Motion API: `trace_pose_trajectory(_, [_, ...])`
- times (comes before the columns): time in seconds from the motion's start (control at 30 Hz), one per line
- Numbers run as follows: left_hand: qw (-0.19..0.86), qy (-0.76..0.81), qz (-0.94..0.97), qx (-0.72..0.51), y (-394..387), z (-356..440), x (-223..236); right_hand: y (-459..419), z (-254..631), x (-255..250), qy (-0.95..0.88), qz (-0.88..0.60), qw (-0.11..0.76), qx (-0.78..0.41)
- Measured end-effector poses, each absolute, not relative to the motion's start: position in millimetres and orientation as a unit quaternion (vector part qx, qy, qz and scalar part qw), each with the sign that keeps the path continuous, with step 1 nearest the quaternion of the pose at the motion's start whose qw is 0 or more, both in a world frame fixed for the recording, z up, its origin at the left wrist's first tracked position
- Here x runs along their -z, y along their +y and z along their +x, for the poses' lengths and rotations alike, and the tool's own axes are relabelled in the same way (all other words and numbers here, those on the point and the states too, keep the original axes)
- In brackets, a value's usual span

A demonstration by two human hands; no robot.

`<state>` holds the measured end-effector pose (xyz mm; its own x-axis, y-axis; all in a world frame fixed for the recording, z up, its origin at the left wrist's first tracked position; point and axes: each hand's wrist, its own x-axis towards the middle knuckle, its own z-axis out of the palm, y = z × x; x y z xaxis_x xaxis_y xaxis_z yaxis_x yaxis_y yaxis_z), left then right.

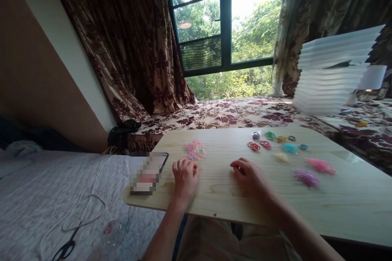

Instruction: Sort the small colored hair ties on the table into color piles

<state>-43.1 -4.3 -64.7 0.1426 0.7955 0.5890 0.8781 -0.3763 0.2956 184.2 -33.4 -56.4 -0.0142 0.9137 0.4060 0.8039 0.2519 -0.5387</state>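
Observation:
My left hand [186,177] rests on the pale wooden table [214,204], fingers curled down and closed, just below a loose pile of small pastel pink bands [195,149]. Whatever its fingertips may hold is hidden. To the right, my right hand [248,174] lies on its side on the tabletop, thumb and fingers curled together; anything inside is too hidden to make out. Beyond it sit small coiled bundles of bands: purple [256,135], green [270,135], red [254,146] and light blue [289,148]. Clear bags of pink [321,166] and purple strands [306,178] lie farther right.
A phone with a blurred screen [150,173] lies at the table's left edge. On the quilted bed [76,187] are a white cable [102,200] and black scissors [65,248]. A white pleated lampshade-like object [333,73] stands behind right, near the window [226,20].

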Motion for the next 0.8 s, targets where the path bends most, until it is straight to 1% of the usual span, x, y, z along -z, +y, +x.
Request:
trace_pose_trajectory(0.23, [0.051,-0.545,-0.738,0.395,-5.9,-42.5,65.1,-34.4,184.8,56.0,-0.710,-0.603,0.355,-0.080])
trace_pose_trajectory(0.53, [0.030,-0.531,-0.746,0.400,-4.7,-44.4,64.0,-33.8,183.5,56.0,-0.704,-0.611,0.350,-0.092])
trace_pose_trajectory(0.8, [0.048,-0.528,-0.738,0.419,-4.3,-43.6,64.6,-32.4,185.1,59.0,-0.703,-0.611,0.353,-0.090])
